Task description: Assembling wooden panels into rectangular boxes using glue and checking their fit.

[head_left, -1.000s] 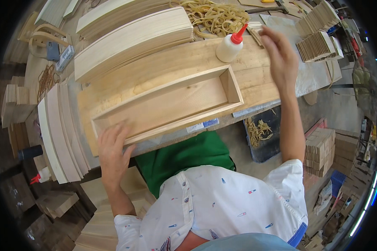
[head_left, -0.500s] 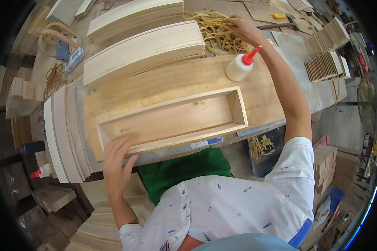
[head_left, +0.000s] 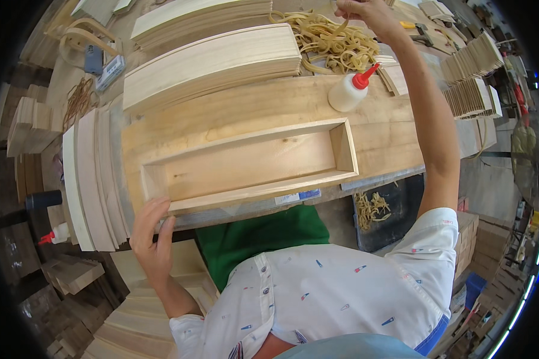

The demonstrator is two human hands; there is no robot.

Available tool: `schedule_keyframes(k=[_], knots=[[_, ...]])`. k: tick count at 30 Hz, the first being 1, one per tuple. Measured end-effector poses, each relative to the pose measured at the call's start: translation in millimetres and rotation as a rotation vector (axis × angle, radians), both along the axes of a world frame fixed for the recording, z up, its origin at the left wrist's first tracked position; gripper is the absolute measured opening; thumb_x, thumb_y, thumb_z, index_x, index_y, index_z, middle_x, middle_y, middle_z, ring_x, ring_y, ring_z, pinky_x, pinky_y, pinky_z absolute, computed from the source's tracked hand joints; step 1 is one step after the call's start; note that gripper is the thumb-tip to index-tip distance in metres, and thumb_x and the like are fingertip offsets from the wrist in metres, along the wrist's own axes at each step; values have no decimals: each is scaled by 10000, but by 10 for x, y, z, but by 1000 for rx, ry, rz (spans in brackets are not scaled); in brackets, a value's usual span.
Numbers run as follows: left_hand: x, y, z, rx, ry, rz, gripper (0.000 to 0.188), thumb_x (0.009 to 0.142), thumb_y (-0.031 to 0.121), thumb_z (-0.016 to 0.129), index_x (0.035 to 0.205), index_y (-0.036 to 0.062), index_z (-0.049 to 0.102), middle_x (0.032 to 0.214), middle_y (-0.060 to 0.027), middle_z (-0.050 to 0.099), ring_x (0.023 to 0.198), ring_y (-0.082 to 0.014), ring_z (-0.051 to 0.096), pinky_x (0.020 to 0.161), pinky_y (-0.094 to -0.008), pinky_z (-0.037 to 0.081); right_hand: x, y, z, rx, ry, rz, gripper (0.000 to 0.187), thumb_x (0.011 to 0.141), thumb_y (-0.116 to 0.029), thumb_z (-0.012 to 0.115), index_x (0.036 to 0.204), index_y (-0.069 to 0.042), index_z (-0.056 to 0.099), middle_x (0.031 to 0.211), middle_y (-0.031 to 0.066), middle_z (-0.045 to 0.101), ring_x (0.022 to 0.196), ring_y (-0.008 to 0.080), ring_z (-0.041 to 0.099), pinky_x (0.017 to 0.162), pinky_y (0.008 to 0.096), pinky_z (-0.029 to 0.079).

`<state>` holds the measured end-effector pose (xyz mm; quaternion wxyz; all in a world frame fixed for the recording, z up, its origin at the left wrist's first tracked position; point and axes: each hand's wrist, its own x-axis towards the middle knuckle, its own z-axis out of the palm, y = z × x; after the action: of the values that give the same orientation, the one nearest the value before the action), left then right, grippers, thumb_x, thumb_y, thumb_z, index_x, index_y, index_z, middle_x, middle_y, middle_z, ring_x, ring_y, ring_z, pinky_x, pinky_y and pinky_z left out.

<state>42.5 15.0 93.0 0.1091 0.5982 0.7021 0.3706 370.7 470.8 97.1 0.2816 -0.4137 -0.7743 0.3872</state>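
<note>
A long, shallow, open-topped wooden box (head_left: 260, 192) lies on the wide board in front of me. My left hand (head_left: 151, 233) is at its near left corner, fingertips touching the corner and thumb held apart below. Beyond the box, at the far edge of the view, my right hand (head_left: 362, 13) is raised over a heap of tan rubber bands (head_left: 347, 46). Its fingers are pinched on a rubber band (head_left: 342, 27) that stretches up from the heap. A white glue bottle (head_left: 346, 94) with a red nozzle stands on the board between the box and the heap.
Stacked thin wooden boards (head_left: 212, 69) lie beyond the box, and more long boards (head_left: 93, 179) stand to its left. Small slatted stacks (head_left: 470, 96) and a hammer (head_left: 422, 36) are at the far right. Below the table edge sits a dark tray (head_left: 392, 224) with band scraps.
My right hand has moved up and away from me, lifting a rubber band from the heap. My left hand has slid left and off the box's near rim toward the corner.
</note>
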Motion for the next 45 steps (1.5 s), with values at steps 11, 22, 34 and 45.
schedule_keyframes(k=[11, 22, 34, 45], knots=[[652, 1010, 437, 351, -223, -176, 527, 801, 50, 673, 1290, -8, 483, 1236, -127, 565, 1104, -234, 561, 954, -327, 435, -738, -2190, 1097, -301, 347, 74, 149, 952, -151, 543, 988, -14, 590, 680, 27, 584, 576, 94, 573, 555, 238, 492], [-264, 443, -35, -37, -1304, -485, 415, 839, 58, 599, 1227, -30, 481, 613, 60, 416, 503, -25, 360, 598, -207, 415, 192, -2851, 209, -392, 214, 206, 297, 832, -133, 665, 1092, 5, 621, 647, -32, 487, 518, 37, 437, 460, 207, 356], [-1023, 39, -249, -242, -710, 62, 540, 855, 59, 598, 1360, -14, 420, 531, 87, 344, 429, -11, 299, 407, -185, 278, 400, -2599, -356, -530, -19, -89, 520, 935, -200, 551, 1425, -128, 392, 619, -50, 362, 469, 42, 334, 408, 207, 326], [-1222, 362, -448, -451, -926, -127, 487, 919, 166, 567, 1373, 42, 438, 540, 87, 371, 389, -5, 296, 397, -179, 323, 483, -2337, -590, -679, 180, -116, 381, 980, -218, 491, 1308, -24, 494, 638, -30, 466, 379, 8, 274, 340, 185, 269]])
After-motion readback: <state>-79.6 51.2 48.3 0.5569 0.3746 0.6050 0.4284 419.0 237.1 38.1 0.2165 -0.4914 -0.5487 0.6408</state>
